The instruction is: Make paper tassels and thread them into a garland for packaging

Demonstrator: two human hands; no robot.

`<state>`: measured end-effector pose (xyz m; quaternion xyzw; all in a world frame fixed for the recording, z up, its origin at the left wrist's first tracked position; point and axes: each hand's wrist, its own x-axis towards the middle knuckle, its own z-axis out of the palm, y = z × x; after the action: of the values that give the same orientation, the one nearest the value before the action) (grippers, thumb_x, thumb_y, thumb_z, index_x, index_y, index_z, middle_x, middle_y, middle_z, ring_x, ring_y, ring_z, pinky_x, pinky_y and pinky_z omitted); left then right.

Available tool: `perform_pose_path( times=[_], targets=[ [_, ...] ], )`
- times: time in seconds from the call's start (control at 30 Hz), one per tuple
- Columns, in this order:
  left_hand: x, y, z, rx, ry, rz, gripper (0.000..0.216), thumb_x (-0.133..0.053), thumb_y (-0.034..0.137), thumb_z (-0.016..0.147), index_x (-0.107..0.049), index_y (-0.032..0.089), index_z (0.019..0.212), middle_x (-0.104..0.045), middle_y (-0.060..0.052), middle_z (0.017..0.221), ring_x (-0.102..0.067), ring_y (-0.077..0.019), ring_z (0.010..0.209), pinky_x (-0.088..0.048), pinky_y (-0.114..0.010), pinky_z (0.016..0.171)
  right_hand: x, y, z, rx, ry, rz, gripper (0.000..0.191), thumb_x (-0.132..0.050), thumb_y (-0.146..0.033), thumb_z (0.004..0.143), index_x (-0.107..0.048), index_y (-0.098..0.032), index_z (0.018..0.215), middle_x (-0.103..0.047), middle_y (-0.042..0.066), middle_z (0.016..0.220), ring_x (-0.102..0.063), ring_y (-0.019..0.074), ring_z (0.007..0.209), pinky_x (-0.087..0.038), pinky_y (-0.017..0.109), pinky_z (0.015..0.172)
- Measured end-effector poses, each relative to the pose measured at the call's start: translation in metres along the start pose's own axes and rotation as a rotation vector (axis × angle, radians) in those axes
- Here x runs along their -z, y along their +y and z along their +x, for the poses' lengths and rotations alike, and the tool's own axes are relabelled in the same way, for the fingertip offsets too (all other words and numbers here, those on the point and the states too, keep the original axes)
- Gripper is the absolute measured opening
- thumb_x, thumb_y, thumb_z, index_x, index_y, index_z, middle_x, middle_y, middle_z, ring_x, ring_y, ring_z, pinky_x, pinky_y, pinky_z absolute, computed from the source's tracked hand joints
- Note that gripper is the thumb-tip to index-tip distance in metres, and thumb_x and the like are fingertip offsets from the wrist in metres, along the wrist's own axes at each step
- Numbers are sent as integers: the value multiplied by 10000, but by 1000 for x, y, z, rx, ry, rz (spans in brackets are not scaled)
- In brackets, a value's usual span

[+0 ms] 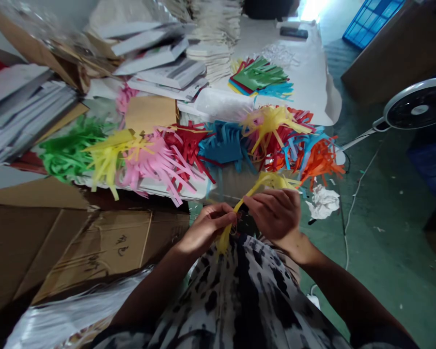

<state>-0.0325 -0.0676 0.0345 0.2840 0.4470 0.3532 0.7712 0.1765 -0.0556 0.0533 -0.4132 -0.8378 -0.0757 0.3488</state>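
Observation:
My left hand (213, 224) pinches a yellow paper tassel (223, 240) whose strips hang down in front of my patterned clothing. Just right of it, my right hand (276, 213) is closed around the upper part of the same tassel, and a yellow fringe shows above its knuckles. Between the two hands the paper is drawn into a narrow twist. Along the table edge beyond lie fringed paper bunches: green (72, 150), yellow (109, 155), pink (152, 165), red (187, 145), blue (223, 143) and orange (321, 157).
Stacks of flat white packets (163, 58) fill the table's back left. A pile of fringed sheets (259, 77) lies farther back. Cardboard boxes (105, 247) stand at lower left. A fan (417, 109) is on the right, near crumpled white paper (323, 201) and a floor cable (354, 201).

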Motion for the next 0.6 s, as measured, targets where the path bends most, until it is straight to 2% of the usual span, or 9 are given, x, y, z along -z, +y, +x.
perform_pose_path(
  times=[0.1,0.2,0.33,0.43,0.53,0.6],
  targets=[
    [-3,4,3,-19,26,4,392,-962,456,692,-706,161,729,-603,34,620,-454,-66,510,-312,-196,501,-4,0,10,-106,-32,80,92,-683,-183,974,-733,-257,952,-803,1,883,-695,197,899,-431,379,885],
    [-6,11,7,-88,29,-3,343,-969,426,686,-751,176,772,-637,27,652,-525,-85,554,-385,-201,544,-6,-3,22,-207,-50,184,128,-654,-193,949,-694,-248,840,-778,19,833,-683,211,856,-457,380,849],
    [-10,19,13,-304,11,49,250,-951,370,724,-792,179,746,-742,-39,978,-681,-154,864,-515,-253,792,-5,-8,31,-470,-36,508,112,-662,-211,914,-677,-235,806,-724,0,772,-657,180,754,-495,333,747],
    [-14,24,18,-354,-7,37,204,-933,342,757,-797,191,736,-747,-53,1128,-702,-183,952,-534,-298,862,-3,-9,37,-621,-37,689,123,-692,-247,899,-683,-231,777,-699,-20,735,-622,153,683,-490,304,682],
    [-19,28,21,-405,-15,-9,140,-909,309,797,-808,216,770,-774,-34,1045,-706,-161,887,-540,-288,829,0,-6,48,-611,-7,779,145,-693,-268,926,-696,-224,787,-693,-17,746,-629,150,705,-508,300,697],
    [-22,35,25,-525,31,14,130,-914,303,798,-812,226,772,-775,-19,931,-698,-143,861,-538,-267,829,0,-2,56,-551,10,800,108,-678,-281,963,-730,-223,889,-736,20,899,-677,171,851,-543,322,808]
  ],
)
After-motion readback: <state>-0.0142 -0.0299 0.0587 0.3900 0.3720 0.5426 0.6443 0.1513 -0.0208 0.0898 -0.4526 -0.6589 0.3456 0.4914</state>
